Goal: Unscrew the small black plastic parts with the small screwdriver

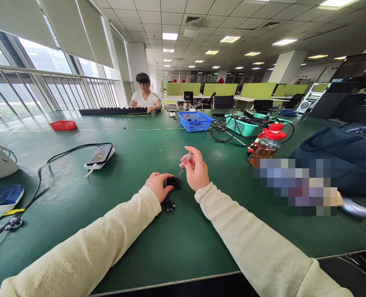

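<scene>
On the green table (183, 239), my left hand (158, 185) holds a small black part (177, 184) between thumb and fingers, low against the surface. My right hand (197, 168) is closed round the handle of a thin screwdriver (181, 170). The tool slants down to the left, and its tip is at the right upper side of the black part; whether it touches is too small to tell. Just below my left hand lie several small black pieces (170, 206) in a little cluster.
A phone (99, 154) on a white block lies left, beside a black cable. Farther off are a red tray (63, 126), blue basket (195, 122) and green basket (245, 128) with cables. A red-lidded bottle (266, 145) and dark blue bag (340, 156) stand right. A person sits across the table.
</scene>
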Motion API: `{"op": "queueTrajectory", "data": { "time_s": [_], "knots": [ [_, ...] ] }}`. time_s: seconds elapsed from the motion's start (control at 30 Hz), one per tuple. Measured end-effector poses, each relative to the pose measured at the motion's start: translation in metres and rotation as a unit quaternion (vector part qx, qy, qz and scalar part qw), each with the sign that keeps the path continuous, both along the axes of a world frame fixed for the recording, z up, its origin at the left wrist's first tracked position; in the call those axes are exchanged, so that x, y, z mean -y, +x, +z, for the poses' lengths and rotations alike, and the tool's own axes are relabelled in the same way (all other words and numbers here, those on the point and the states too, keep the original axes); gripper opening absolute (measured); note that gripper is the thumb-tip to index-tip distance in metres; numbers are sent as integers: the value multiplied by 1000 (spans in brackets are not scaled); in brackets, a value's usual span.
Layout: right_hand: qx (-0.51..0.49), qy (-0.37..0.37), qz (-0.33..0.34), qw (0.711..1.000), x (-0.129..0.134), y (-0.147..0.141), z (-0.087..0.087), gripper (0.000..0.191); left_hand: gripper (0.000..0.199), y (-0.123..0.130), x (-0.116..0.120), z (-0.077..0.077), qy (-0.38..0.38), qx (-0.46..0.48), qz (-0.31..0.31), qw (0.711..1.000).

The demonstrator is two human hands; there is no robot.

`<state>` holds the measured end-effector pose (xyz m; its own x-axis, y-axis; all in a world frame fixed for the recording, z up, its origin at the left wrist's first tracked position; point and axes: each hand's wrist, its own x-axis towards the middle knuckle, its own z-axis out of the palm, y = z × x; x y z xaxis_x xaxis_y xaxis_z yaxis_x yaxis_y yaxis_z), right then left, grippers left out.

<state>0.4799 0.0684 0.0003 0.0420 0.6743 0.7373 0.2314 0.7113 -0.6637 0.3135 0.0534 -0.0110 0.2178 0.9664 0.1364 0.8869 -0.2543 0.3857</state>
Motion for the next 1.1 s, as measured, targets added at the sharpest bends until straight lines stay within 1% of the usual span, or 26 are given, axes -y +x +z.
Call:
{"op": "queueTrajectory", "data": {
  "time_s": [0.1, 0.17, 0.3, 0.47, 0.53, 0.63, 0.73, 0.8, 0.9, 1.1],
  "knots": [
    [-5, -50, 27, 998, -7, 1, -6, 37, 43, 1, 1, 1, -7, -2, 1, 1000],
    [-5, -68, 43, 997, -10, 1, -8, 37, 43, 1, 2, 2, -9, -6, -1, 1000],
    [19, -68, 63, 996, -9, 1, -4, 37, 42, 1, 3, 4, 0, -15, -10, 1000],
    [42, -60, 53, 996, -4, -2, 0, 36, 41, 1, 3, 7, 2, -27, -16, 999],
    [24, -48, 40, 998, -4, -1, 0, 35, 41, 1, 3, 8, -6, -31, -13, 999],
    [-43, -34, 26, 998, -5, 1, 0, 35, 41, 1, 3, 8, -11, -34, -7, 999],
    [-68, -52, 51, 995, -6, 4, 0, 35, 42, 1, 2, 7, -13, -34, -4, 999],
    [-45, -63, 66, 995, -6, 5, -1, 35, 45, 0, 2, 7, -15, -36, -3, 999],
    [2, -55, 66, 996, -3, 4, -1, 36, 51, 0, 3, 7, -14, -47, -6, 999],
    [81, -42, 36, 995, 0, 2, 4, 37, 50, 0, 4, 7, -5, -39, -20, 999]
  ]
}}
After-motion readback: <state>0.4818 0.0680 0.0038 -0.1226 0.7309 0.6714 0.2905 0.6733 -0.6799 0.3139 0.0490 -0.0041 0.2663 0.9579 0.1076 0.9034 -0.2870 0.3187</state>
